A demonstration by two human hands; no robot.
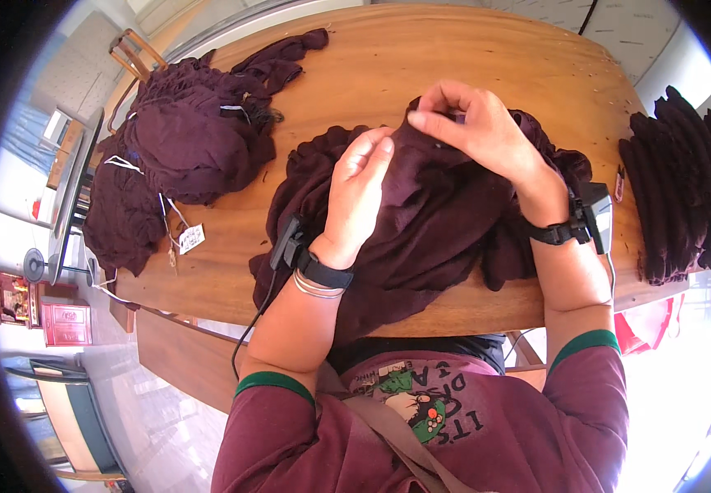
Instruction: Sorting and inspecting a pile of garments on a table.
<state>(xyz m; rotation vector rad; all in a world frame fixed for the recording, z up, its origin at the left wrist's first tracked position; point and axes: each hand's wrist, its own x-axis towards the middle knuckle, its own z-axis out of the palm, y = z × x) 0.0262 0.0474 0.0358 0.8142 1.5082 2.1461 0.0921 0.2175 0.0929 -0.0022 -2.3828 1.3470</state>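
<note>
A large crumpled piece of dark maroon cloth (405, 246) lies over the near middle of the wooden table, with a raised fold between my hands. My left hand (360, 185) is closed on this cloth, thumb and fingers together at the fold's left side. My right hand (479, 135) pinches the upper edge of the fold between thumb and curled fingers. Both wrists wear black straps with small devices. A small pink tool (619, 182) lies on the table right of my right hand.
At the back left is a heap of the same maroon fabric (187, 140) with white ties and a paper tag (191, 238). A stack of folded dark garments (672, 205) lines the right edge of the table (405, 49). A wooden bench (170, 357) is below the near left edge.
</note>
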